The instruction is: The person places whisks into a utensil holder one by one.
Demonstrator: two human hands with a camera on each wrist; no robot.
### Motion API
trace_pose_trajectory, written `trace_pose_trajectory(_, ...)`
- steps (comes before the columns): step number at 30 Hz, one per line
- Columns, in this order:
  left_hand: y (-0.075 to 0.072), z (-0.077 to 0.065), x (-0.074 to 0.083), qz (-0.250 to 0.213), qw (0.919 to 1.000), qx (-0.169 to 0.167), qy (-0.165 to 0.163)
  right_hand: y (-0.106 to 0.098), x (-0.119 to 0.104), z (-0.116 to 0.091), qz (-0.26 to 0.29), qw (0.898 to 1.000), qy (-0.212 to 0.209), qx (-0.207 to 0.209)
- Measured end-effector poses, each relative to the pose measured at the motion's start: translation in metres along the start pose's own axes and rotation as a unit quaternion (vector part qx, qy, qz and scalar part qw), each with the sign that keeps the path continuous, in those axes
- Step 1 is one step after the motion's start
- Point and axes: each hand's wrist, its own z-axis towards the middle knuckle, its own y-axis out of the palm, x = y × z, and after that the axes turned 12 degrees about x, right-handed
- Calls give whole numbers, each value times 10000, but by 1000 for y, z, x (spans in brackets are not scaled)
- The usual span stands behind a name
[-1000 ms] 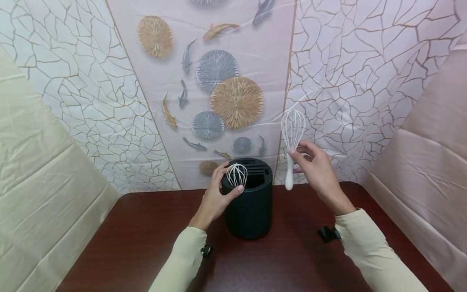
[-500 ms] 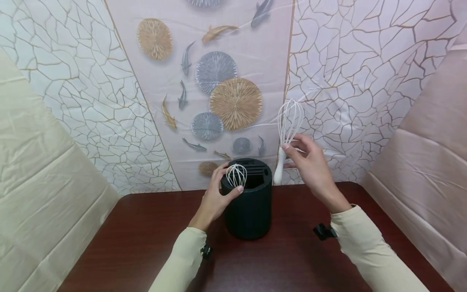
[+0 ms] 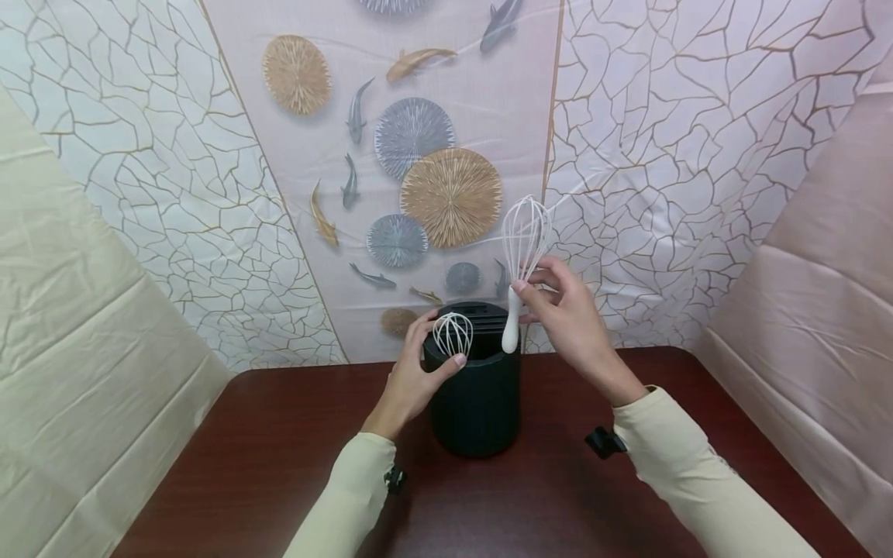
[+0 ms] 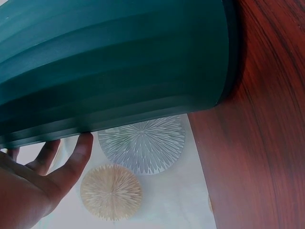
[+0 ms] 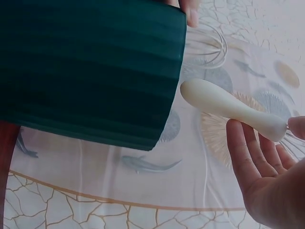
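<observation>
A dark green, ribbed utensil holder (image 3: pixel 476 407) with a slotted top stands upright on the table. One white whisk (image 3: pixel 453 335) is in it, only its wire loops showing above the rim. My left hand (image 3: pixel 412 380) holds the holder's upper left side, thumb at the front rim beside those loops and fingers along the far side. Between thumb and fingers, my right hand (image 3: pixel 568 318) pinches a second, larger whisk (image 3: pixel 512 319) near where wires meet handle. Its loops point up, and its white handle end hangs at the holder's right rim; the right wrist view shows a gap between them.
The reddish-brown wooden table (image 3: pixel 293 465) reaches back to a patterned cloth backdrop (image 3: pixel 209 201) close behind the holder. Plain cloth walls (image 3: pixel 70 325) slope up on either side.
My right hand has carried the larger whisk leftward, from beside the holder to over its right rim. The left hand, the holder and the whisk inside have stayed put.
</observation>
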Motion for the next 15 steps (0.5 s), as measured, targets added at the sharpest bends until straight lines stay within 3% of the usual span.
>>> trace_pose_trajectory(10,0,1,-2,-21,10000,-15,-19,16,0,0,203,9993,-302,-97)
trace_pose_trajectory(15,1,1,-2,-16,10000,-6,-32,22,4,-1,209,9993,-262,-188)
